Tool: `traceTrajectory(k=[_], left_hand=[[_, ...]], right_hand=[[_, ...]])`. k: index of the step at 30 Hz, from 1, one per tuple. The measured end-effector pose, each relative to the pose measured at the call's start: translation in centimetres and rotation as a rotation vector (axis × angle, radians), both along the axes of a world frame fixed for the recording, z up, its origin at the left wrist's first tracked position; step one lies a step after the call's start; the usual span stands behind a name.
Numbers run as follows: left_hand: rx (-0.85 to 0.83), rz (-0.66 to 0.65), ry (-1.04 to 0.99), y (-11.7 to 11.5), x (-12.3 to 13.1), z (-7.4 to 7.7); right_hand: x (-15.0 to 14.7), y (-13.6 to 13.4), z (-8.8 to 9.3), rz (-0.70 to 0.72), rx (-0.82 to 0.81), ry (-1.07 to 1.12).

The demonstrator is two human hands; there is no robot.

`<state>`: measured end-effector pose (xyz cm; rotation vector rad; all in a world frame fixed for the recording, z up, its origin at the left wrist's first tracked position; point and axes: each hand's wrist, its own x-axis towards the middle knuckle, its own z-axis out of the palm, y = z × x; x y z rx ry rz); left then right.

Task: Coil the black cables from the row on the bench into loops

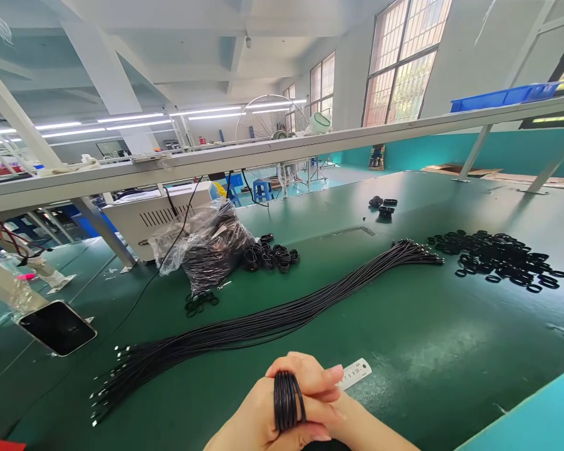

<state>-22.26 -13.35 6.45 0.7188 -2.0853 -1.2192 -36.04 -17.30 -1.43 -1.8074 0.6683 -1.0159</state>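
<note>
Low in the middle of the head view, my two hands are pressed together with their fingers overlapping. Several black rings [286, 401] sit side by side as a band around the fingers of my left hand [254, 410], which is closed. My right hand [329, 404] is closed against the same fingers and rings; some of its fingertips are hidden. Beyond the hands a long bundle of black cables [282, 319] with small metal ends lies across the green table [432, 338]. A steel ruler [357, 374] shows partly behind my right hand.
A heap of black rings [502, 257] lies at the right, with smaller clusters [270, 254] near a clear plastic bag [211, 241] of black items. A phone [57, 327] is mounted at left. A raised shelf [263, 150] with a blue tray [502, 97] spans the back.
</note>
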Motion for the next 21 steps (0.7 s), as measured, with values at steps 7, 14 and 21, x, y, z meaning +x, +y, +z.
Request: traceTrajectory(k=[7, 14, 21], left_hand=[[-0.176, -0.074, -0.140, 0.0, -0.3, 0.0], [-0.200, -0.116, -0.203, 0.3, -0.1, -0.2], [0.150, -0.078, -0.087, -0.7, 1.2, 0.4]], right_hand=[[-1.3, 0.4, 0.4, 0.040, -0.243, 0.120], [-1.4, 0.5, 0.6, 0.090, -0.255, 0.100], [-0.1, 1.5, -0.5, 0.046, -0.014, -0.027]])
